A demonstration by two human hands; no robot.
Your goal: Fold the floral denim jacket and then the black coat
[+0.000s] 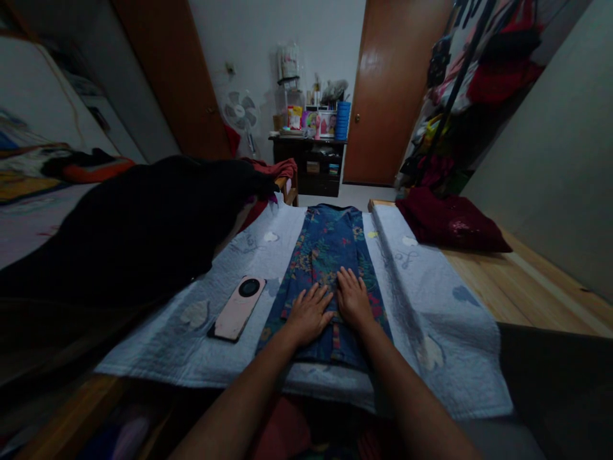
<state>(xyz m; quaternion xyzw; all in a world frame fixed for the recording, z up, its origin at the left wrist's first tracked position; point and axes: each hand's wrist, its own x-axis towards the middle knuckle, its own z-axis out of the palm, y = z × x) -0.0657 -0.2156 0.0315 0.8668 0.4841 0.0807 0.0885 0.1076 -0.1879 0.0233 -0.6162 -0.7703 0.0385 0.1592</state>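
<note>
Home bedroom, wooden doors, standing fan, heaped clothes, patterned bedding

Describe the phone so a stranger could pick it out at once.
On the pale grey-blue quilted cloth, find the dark blue floral garment under the left hand and right hand. Just left of it lies a flat, rectangular pale pink phone, back up. Unlike the fabrics around it, it is stiff, with a big round black camera disc.

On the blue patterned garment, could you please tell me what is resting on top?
Both hands, the left hand and right hand, lie flat on the blue patterned garment. The fabric directly beneath them is covered.
</note>
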